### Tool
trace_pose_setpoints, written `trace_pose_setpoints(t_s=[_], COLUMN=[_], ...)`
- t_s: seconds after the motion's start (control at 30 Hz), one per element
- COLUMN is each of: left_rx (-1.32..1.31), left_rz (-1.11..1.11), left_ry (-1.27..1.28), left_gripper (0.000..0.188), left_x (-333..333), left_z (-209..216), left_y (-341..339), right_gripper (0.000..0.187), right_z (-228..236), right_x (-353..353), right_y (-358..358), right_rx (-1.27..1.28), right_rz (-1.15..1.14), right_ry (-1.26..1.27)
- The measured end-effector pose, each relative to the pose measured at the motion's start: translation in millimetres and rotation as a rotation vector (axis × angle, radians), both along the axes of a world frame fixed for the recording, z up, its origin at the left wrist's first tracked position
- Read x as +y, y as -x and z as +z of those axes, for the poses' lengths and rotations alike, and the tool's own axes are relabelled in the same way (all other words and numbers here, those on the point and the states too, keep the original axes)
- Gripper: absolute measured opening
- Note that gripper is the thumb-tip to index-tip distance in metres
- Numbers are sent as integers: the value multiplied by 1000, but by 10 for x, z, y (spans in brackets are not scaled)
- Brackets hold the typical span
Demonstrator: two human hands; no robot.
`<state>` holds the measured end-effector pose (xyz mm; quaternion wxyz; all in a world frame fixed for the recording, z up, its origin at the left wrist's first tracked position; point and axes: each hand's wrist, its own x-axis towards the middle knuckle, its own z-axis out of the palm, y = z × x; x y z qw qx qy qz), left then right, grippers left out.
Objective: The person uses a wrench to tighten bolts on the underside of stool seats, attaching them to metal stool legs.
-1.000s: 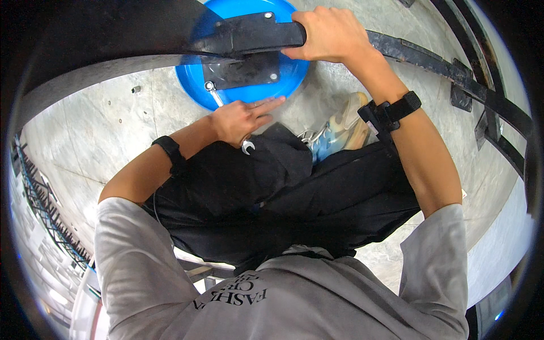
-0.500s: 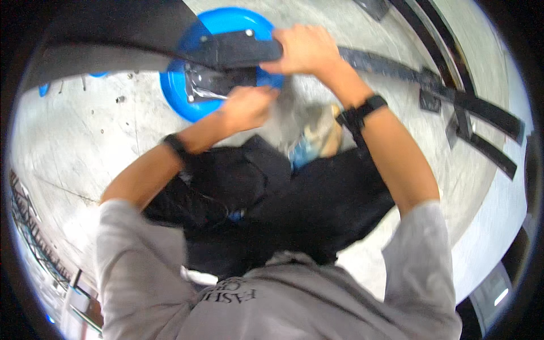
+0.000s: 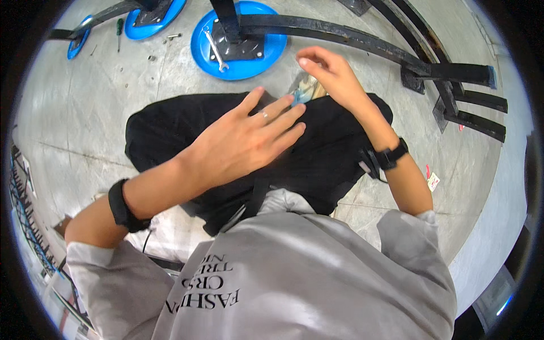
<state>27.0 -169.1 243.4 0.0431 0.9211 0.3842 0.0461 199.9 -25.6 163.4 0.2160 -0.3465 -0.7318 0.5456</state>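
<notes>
Two bare hands hold nothing: left hand (image 3: 241, 139) spread, right hand (image 3: 335, 73) loosely curved. Wrench (image 3: 214, 48) and black frame (image 3: 328, 33) were just released, pausing the work; the wrench lies toward the blue dish's (image 3: 249, 70) left edge.

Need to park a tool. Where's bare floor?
Free: floor left of the black trousers; strip between them and the black frame at right. Crowded: blue dish with wrench; upper left, screwdriver and small metal parts.
</notes>
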Motion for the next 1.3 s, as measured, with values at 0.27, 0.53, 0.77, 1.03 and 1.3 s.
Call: trace_pose_setpoints(t_s=[0.27,0.53,0.77,1.03,1.3], left_rx=[38,197,172,187,78], left_rz=[-85,-155,-68,-28,361], left_ry=[-247,-377,-336,-183,-102], left_gripper=[29,23,17,27,38], left_x=[-306,-726,-1000,-845,-47], left_z=[125,117,-57,-474,-1103], left_y=[-301,-258,-188,185,903], right_gripper=[32,22,17,21,26], right_z=[502,732,627,159,-1069], right_x=[-932,-1292,-1518,-1312,-272], right_y=[-188,-27,295,665,1199], right_rx=[361,283,154,69,-328], right_rz=[85,237,312,222,71], right_ry=[430,359,387,529,-79])
